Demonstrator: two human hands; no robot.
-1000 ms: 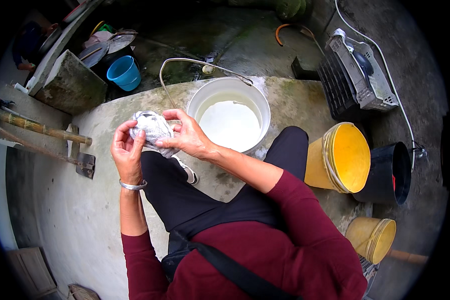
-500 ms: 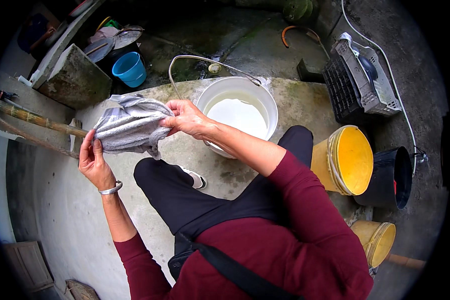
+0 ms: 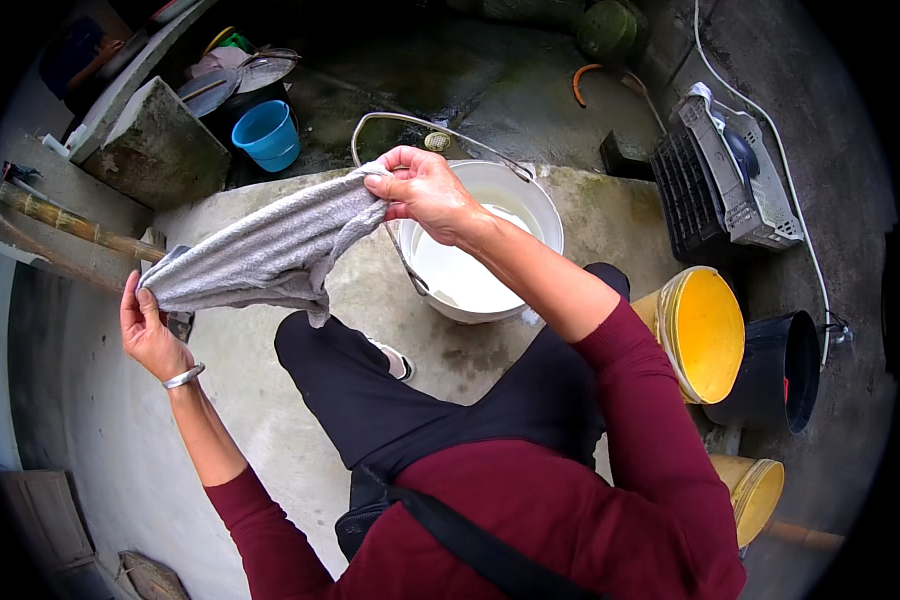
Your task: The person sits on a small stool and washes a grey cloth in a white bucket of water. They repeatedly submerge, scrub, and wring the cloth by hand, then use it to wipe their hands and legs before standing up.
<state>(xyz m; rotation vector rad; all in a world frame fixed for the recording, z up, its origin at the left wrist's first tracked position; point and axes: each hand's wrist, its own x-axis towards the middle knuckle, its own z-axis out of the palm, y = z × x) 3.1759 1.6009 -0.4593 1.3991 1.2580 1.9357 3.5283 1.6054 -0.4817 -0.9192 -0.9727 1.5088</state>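
A grey towel [image 3: 260,245] is stretched between my two hands, its folds running lengthwise and its lower edge hanging down. My left hand [image 3: 156,335], with a silver bangle at the wrist, pinches the towel's left end. The other end is gripped between thumb and fingers of my right hand [image 3: 428,195], which is raised in front of the white bucket's left rim. That white bucket [image 3: 553,235] stands on the concrete just beyond my knees and holds whitish, clear-looking water. Its metal handle [image 3: 358,130] leans up over the far side.
To my right stand a yellow bucket [image 3: 712,335], a black bucket [image 3: 802,375] and a smaller yellow bucket [image 3: 760,500]. Grey and black crates [image 3: 715,175] are beyond them. A blue bucket [image 3: 267,137] sits far left, near a bamboo pole [image 3: 70,220].
My hands have moved apart, the left one outward and down, the right one up and to the right. The bunched towel is now drawn out long between them.
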